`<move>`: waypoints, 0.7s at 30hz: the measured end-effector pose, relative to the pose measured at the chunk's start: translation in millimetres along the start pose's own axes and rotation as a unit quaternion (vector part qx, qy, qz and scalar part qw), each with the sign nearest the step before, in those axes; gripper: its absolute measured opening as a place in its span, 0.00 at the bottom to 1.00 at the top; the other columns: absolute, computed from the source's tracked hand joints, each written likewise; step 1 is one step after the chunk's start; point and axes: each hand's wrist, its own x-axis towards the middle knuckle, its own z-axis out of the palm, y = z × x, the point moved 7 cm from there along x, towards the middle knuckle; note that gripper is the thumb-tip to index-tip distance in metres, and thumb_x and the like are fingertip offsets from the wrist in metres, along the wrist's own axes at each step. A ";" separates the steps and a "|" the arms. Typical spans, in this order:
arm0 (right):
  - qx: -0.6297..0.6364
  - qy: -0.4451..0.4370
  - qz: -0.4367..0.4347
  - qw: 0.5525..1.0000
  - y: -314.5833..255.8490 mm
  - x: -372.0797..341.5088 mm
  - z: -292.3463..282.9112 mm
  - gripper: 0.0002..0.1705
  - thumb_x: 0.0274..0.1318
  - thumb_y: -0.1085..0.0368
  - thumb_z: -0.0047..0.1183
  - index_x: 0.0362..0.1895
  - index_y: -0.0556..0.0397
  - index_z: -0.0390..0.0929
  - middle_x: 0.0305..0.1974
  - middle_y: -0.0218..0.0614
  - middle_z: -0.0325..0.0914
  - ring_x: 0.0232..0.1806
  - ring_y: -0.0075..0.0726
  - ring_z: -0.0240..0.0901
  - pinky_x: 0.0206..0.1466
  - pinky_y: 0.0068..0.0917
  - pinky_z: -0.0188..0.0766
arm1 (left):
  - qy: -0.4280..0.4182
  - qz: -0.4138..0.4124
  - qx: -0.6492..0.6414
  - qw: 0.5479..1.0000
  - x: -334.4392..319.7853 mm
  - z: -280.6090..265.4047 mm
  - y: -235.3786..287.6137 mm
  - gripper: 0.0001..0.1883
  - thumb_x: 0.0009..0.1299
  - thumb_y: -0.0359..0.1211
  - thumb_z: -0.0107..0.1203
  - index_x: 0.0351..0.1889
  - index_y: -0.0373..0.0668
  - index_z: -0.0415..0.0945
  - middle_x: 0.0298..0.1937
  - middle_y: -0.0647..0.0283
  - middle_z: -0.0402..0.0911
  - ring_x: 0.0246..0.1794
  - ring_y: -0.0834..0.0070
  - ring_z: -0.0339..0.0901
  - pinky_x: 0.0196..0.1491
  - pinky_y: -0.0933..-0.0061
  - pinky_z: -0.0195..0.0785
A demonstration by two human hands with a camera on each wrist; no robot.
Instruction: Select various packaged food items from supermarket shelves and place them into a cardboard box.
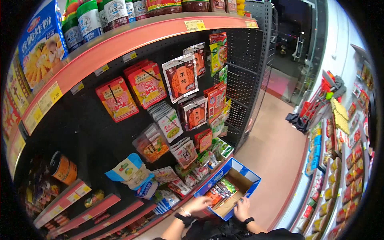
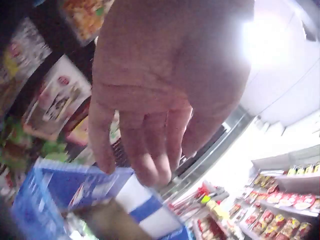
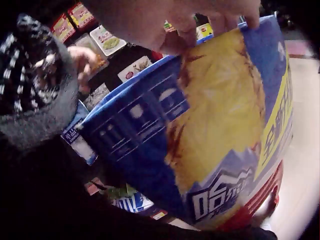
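A blue cardboard box (image 1: 245,171) with a brown inside stands low in front of me, tilted in the head view. Several small seasoning packets (image 1: 224,191), orange, red and green, lie in its left part. My right hand (image 1: 242,209) grips the box's near right rim; in the right wrist view its fingers bend over the edge above the printed side (image 3: 220,110). My left hand (image 1: 196,205) is at the left edge of the box, fingers pointing towards the packets. The left wrist view has this hand (image 2: 155,80) with loose fingers and nothing in them.
Hanging packets (image 1: 182,80) fill hooks on the black pegboard at my left. Bagged goods (image 1: 132,172) sit on the low shelf beside the box. Jars (image 1: 89,20) line the upper shelf (image 1: 116,36). Across the aisle floor (image 1: 256,140) is another stocked shelf (image 1: 340,180).
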 end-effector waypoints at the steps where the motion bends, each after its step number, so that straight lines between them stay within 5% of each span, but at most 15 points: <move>1: -0.018 -0.011 0.007 1.000 -5.1 -8.9 8.2 0.09 0.32 0.68 0.47 0.27 0.51 0.72 0.48 0.53 0.56 0.55 0.58 0.45 0.56 0.48 0.45 | 0.011 0.002 0.020 1.000 7.6 -34.8 20.6 0.11 0.60 0.33 0.46 0.38 0.37 0.70 0.35 0.57 0.75 0.36 0.70 0.72 0.41 0.72 0.64; 3: -0.038 -0.023 0.018 0.999 -11.1 -13.7 13.1 0.11 0.33 0.66 0.48 0.28 0.51 0.72 0.49 0.55 0.54 0.56 0.60 0.43 0.57 0.49 0.43 | 0.216 0.108 0.019 0.970 11.3 -119.6 87.7 0.09 0.61 0.32 0.45 0.36 0.37 0.69 0.39 0.56 0.72 0.43 0.69 0.69 0.45 0.72 0.62; 4: -0.061 -0.046 0.017 0.997 -13.5 -12.6 15.4 0.12 0.33 0.65 0.49 0.29 0.52 0.73 0.51 0.56 0.53 0.57 0.61 0.41 0.58 0.49 0.43 | 0.285 0.163 0.126 0.936 9.9 -157.6 112.2 0.11 0.60 0.30 0.45 0.41 0.37 0.67 0.43 0.58 0.70 0.46 0.71 0.66 0.48 0.72 0.59; 6: -0.086 -0.075 0.013 0.993 -12.4 -13.8 25.9 0.14 0.32 0.62 0.50 0.29 0.53 0.73 0.52 0.56 0.52 0.58 0.61 0.40 0.58 0.49 0.42 | 0.416 0.152 -0.056 0.895 6.6 -223.5 127.0 0.26 0.59 0.26 0.44 0.56 0.40 0.50 0.54 0.59 0.60 0.48 0.71 0.64 0.50 0.72 0.57; 8: -0.082 -0.065 0.016 0.994 -8.4 -13.0 30.5 0.13 0.31 0.63 0.50 0.27 0.53 0.74 0.51 0.56 0.53 0.57 0.60 0.41 0.57 0.48 0.44 | 0.541 0.169 0.007 0.824 0.2 -282.8 134.1 0.31 0.59 0.25 0.44 0.59 0.42 0.43 0.58 0.55 0.51 0.55 0.67 0.56 0.53 0.70 0.54; 11: -0.085 -0.048 0.016 0.995 -10.7 -15.3 26.9 0.12 0.30 0.64 0.49 0.25 0.53 0.74 0.50 0.55 0.55 0.57 0.59 0.43 0.56 0.46 0.46 | 0.624 0.107 0.002 0.774 10.6 -358.6 110.2 0.39 0.56 0.28 0.51 0.58 0.32 0.36 0.59 0.46 0.43 0.61 0.60 0.43 0.59 0.66 0.38; 14: -0.068 -0.032 0.029 0.997 -8.0 -15.7 26.7 0.11 0.29 0.65 0.49 0.24 0.52 0.74 0.49 0.54 0.57 0.56 0.57 0.44 0.56 0.45 0.48 | 0.626 0.097 -0.030 0.773 24.5 -386.8 116.6 0.42 0.55 0.31 0.53 0.57 0.27 0.32 0.59 0.43 0.39 0.62 0.58 0.37 0.60 0.66 0.32; 16: -0.057 -0.021 0.030 0.998 -7.1 -14.7 26.1 0.11 0.28 0.65 0.49 0.24 0.52 0.75 0.48 0.53 0.57 0.56 0.57 0.44 0.56 0.45 0.48 | 0.624 0.115 -0.044 0.771 35.2 -391.2 119.8 0.39 0.56 0.32 0.52 0.56 0.28 0.36 0.57 0.44 0.45 0.59 0.60 0.45 0.59 0.67 0.37; 18: -0.072 -0.028 0.020 0.997 -6.8 -15.4 27.9 0.11 0.28 0.65 0.49 0.25 0.51 0.75 0.48 0.53 0.58 0.56 0.56 0.44 0.55 0.45 0.48 | 0.630 0.119 -0.187 0.745 44.6 -394.1 107.3 0.29 0.57 0.35 0.52 0.51 0.33 0.50 0.48 0.55 0.61 0.46 0.70 0.63 0.47 0.73 0.56; 19: -0.069 -0.045 0.027 0.996 -4.8 -14.8 29.8 0.11 0.29 0.64 0.49 0.25 0.50 0.75 0.49 0.52 0.57 0.56 0.56 0.44 0.55 0.45 0.49 | 0.624 0.119 -0.189 0.749 45.5 -398.7 108.1 0.29 0.57 0.35 0.52 0.51 0.33 0.50 0.48 0.55 0.61 0.46 0.70 0.63 0.47 0.73 0.56; 21: -0.067 -0.066 0.037 0.995 -5.0 -12.9 27.4 0.11 0.29 0.64 0.49 0.26 0.49 0.75 0.50 0.51 0.57 0.57 0.56 0.44 0.55 0.45 0.49 | 0.481 0.078 -0.209 0.848 65.9 -396.4 110.0 0.29 0.58 0.43 0.52 0.54 0.45 0.53 0.49 0.63 0.61 0.47 0.72 0.59 0.44 0.65 0.56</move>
